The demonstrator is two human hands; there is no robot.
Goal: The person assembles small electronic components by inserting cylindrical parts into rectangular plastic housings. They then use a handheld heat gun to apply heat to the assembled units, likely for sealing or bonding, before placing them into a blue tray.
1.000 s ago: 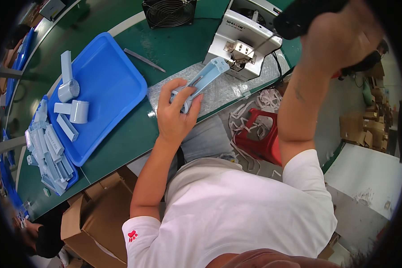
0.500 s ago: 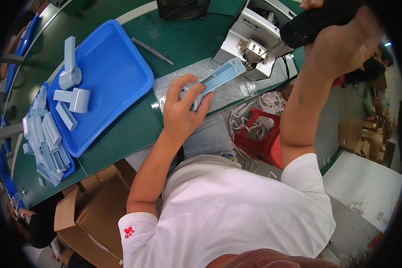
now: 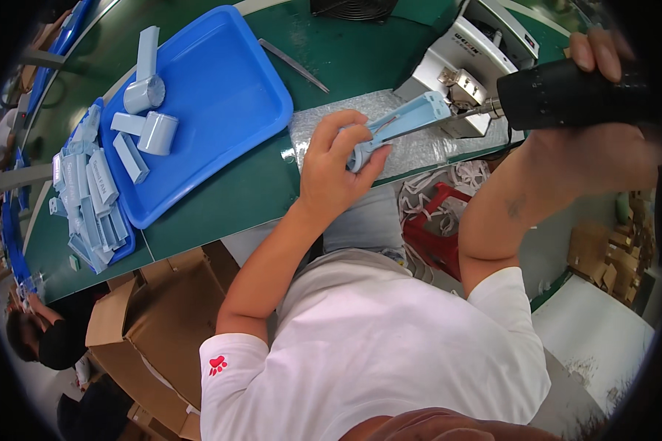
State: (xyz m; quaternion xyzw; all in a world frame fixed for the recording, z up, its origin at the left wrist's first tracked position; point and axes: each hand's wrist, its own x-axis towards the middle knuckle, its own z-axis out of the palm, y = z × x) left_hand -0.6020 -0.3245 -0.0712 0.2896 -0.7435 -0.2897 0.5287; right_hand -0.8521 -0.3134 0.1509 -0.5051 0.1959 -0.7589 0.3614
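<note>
My left hand (image 3: 338, 165) grips the rounded end of a light blue, long, hollow plastic housing (image 3: 423, 110), open side up. Its fingers and thumb wrap that end and hide part of it. My right hand (image 3: 599, 151) is closed round a black electric screwdriver (image 3: 559, 95), held almost level. The screwdriver's long thin bit (image 3: 456, 117) points left into the hollow of the housing; whether its tip touches a screw I cannot make out. Just beyond the bit stands a silver screw feeder (image 3: 449, 55).
Bubble wrap (image 3: 434, 151) covers the table's near edge. Tweezers (image 3: 294, 65) lie behind. A blue tray (image 3: 221, 103) on the left holds light blue parts, beside a pile of similar pieces (image 3: 88, 191). A red stool (image 3: 438, 235) and a cardboard box (image 3: 162, 331) stand below.
The screwdriver has swung down and away from the feeder, and its bit now reaches into the housing. My left hand still holds the housing. The whole view has shifted.
</note>
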